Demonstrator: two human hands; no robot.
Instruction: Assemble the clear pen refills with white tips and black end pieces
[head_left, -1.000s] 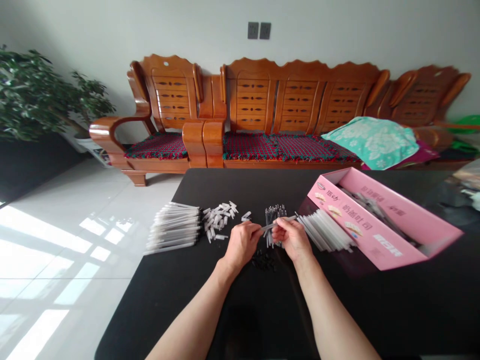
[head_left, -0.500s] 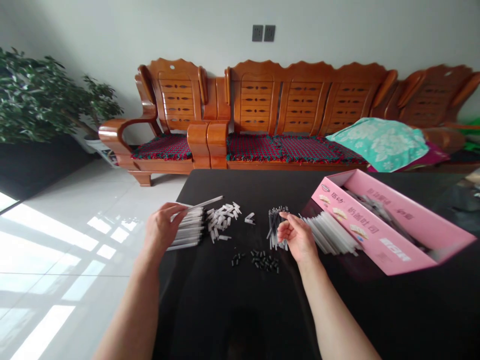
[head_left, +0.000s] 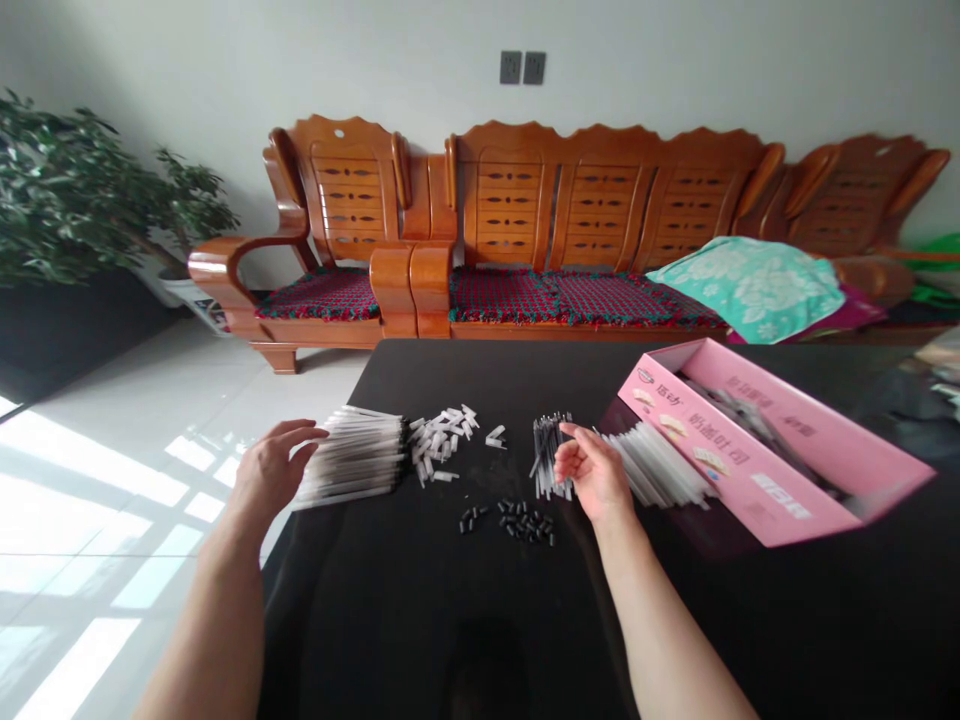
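Note:
Just off the left end of a stack of white pen barrels (head_left: 352, 455), my left hand (head_left: 274, 468) is open, thumb and fingers apart with nothing between them. The barrels lie side by side with black tips pointing right. My right hand (head_left: 596, 475) hovers by a bundle of thin pen refills (head_left: 551, 455), its index finger stretched out and the other fingers loosely curled. Nothing shows in it. White pen caps (head_left: 442, 440) lie scattered right of the stack, with a few more caps (head_left: 495, 437) apart. Small black plugs (head_left: 529, 522) lie nearer me.
Clear tubes (head_left: 660, 465) lie right of my right hand, against a long pink box (head_left: 750, 450) holding more parts. All this rests on a black table (head_left: 420, 610). Behind stands a wooden sofa (head_left: 510, 200); a potted plant (head_left: 90, 200) is at the left.
My left hand has let go of the pen barrel it held above the stack and moved left, its fingers opening. My right hand stays almost still.

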